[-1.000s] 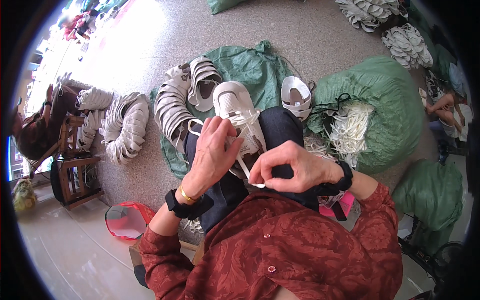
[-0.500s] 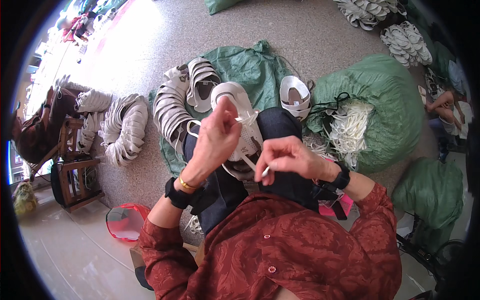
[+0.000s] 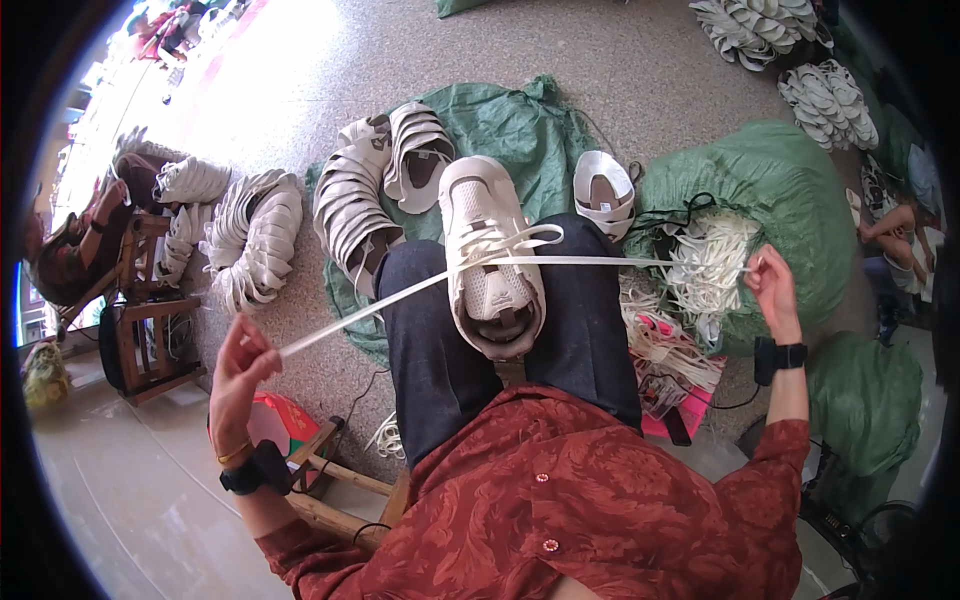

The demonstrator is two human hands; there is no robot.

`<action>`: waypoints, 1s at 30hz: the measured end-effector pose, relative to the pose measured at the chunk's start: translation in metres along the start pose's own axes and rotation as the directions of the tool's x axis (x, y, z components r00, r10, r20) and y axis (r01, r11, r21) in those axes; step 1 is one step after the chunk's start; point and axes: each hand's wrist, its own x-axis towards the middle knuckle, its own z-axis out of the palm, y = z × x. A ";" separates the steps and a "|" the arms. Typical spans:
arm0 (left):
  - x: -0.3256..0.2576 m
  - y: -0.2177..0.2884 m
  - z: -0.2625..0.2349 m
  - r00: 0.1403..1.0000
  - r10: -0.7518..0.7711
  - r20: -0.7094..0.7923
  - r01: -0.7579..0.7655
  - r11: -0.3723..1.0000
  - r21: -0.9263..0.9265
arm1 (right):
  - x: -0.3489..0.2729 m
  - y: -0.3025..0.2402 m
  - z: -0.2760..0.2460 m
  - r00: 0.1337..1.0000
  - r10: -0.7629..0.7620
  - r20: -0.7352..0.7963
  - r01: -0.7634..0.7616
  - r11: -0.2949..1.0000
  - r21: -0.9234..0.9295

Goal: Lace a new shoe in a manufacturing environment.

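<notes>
Sneaker (image 3: 490,250), a white one, is sitting on the person's lap between the knees, toe pointing away, with a flat white lace (image 3: 400,297) running through its eyelets and stretching out to both sides. Left hand (image 3: 240,375) is out wide past the left knee, fingers pressed together and pinching the lace end, so that side is going taut in a long diagonal. Right hand (image 3: 772,290) is doing the same out to the right, pinching the other end just in front of the green sack (image 3: 800,200) with the bundle of loose white laces (image 3: 705,265) spilling from it.

Room-wise: left arm is hanging over bare speckled floor, with the wooden stool (image 3: 150,340) well apart from the hand and a red box (image 3: 285,425) just below it. Right side is tighter, since the sack edge and lace pile are sitting near the hand. Ahead of the knees, stacks of white shoe uppers (image 3: 355,205) are lying on a green sheet (image 3: 520,125), and one more white shoe (image 3: 603,190) is resting just beside the right knee. Another person's arm (image 3: 890,225) is showing at the far right edge.
</notes>
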 end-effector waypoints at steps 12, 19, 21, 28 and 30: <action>0.074 0.025 0.183 0.845 0.507 0.169 -0.533 0.774 0.342 | -0.007 0.015 0.253 0.839 -0.082 0.538 0.402 0.759 -0.512; 0.088 0.026 0.194 0.799 0.540 0.265 -0.601 0.714 0.359 | -0.027 0.019 0.291 0.745 -0.146 0.651 0.597 0.581 -0.552; 0.088 0.025 0.196 0.756 0.589 0.285 -0.653 0.650 0.389 | -0.038 0.014 0.295 0.720 -0.134 0.681 0.593 0.629 -0.503; 0.087 0.032 0.200 0.702 0.633 0.327 -0.701 0.530 0.477 | -0.053 0.021 0.304 0.521 -0.154 0.840 0.691 0.654 -0.309; 0.086 0.034 0.202 0.671 0.661 0.336 -0.719 0.470 0.512 | -0.051 0.020 0.306 0.562 -0.145 0.814 0.667 0.661 -0.343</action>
